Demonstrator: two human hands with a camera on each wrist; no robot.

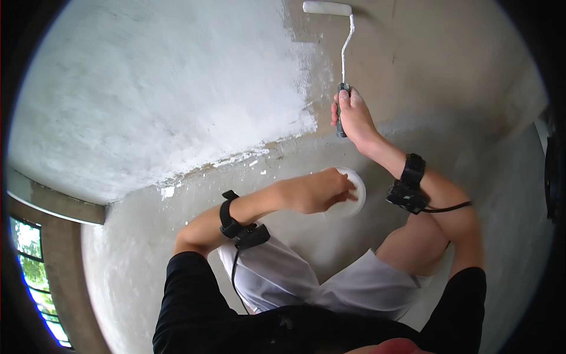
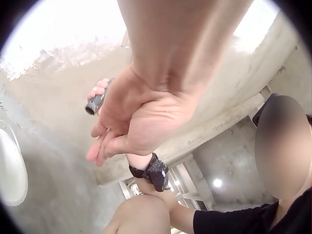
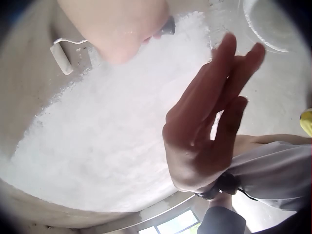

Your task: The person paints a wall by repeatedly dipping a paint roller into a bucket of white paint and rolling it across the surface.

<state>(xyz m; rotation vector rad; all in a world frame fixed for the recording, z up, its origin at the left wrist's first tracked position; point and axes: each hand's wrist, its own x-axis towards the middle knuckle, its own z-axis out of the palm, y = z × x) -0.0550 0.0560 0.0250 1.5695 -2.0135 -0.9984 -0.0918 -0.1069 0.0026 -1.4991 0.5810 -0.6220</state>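
My right hand (image 1: 357, 120) grips the dark handle (image 1: 341, 127) of a paint roller, with the thumb lying along it. The roller's white sleeve (image 1: 327, 7) is up at the top of the head view, on the bare side of the wall, at the end of a paint-coated wire frame (image 1: 344, 53). Loosely bent and holding nothing, my left hand (image 1: 318, 190) hangs over a round white tub (image 1: 360, 180) and hides much of it. The left wrist view shows the tub (image 2: 13, 170) off to the side of the left hand (image 2: 141, 114).
White paint (image 1: 177, 76) covers the wall's left part, with a ragged edge against bare brown plaster (image 1: 424, 59). Below, the grey floor (image 1: 135, 230) carries white spatters along the wall's foot. A barred window (image 1: 38, 277) is at lower left. Something yellow (image 3: 306, 123) shows at the right wrist view's edge.
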